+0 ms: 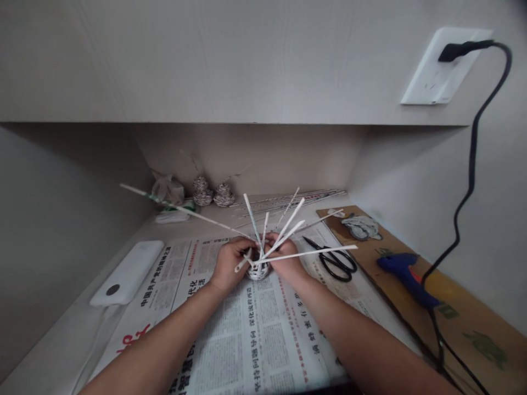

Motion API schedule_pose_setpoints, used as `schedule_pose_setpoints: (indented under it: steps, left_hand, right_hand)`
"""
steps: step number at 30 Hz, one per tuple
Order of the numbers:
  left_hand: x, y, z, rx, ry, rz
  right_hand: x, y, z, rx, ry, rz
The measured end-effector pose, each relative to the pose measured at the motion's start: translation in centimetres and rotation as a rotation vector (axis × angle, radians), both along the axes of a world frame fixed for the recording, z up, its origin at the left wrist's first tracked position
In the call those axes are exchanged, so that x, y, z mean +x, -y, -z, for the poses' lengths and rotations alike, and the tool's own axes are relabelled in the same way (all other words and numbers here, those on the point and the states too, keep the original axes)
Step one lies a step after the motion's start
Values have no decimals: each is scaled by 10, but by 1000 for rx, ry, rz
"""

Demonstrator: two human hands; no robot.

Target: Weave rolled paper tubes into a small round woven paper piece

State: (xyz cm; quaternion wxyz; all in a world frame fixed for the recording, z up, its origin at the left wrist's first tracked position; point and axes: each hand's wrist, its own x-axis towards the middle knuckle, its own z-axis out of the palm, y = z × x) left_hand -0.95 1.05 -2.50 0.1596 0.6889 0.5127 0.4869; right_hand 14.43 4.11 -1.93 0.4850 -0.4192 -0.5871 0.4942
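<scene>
Between my two hands, over the newspaper, is a small round woven paper piece [258,271] with several rolled paper sticks [284,236] fanning up and out of it. My left hand [230,263] is closed on its left side. One long paper stick [185,210] runs from near those fingers toward the upper left. My right hand [287,259] is closed around the right and far side of the woven piece, its fingertips partly hidden behind the sticks. Black-handled scissors [335,262] lie just right of my right hand.
Newspaper [230,340] covers the table. A white power bank [127,272] lies left. At the back are two woven gourd shapes [202,192], a plastic bag [168,189] and loose paper sticks [288,202]. A blue glue gun [407,274] with its cord rests on cardboard [387,252] at right.
</scene>
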Motion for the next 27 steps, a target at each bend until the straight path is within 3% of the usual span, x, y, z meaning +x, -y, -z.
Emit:
schedule_pose_setpoints:
  steps: [6, 14, 18, 23, 27]
  left_hand:
    - [1, 2, -3, -4, -16, -19]
    - [5, -5, 1, -153, 144, -172]
    - [6, -5, -1, -200, 175, -220]
    - [6, -3, -5, -194, 181, -188]
    - [4, -1, -7, -170, 107, -154]
  right_hand:
    - [-3, -2, 1, -77, -90, -45]
    - [-3, -1, 11, 48, -6, 185]
    - [-6, 1, 11, -48, -87, 207]
    - [-7, 4, 2, -176, -285, 183]
    - [-2, 6, -6, -120, -261, 155]
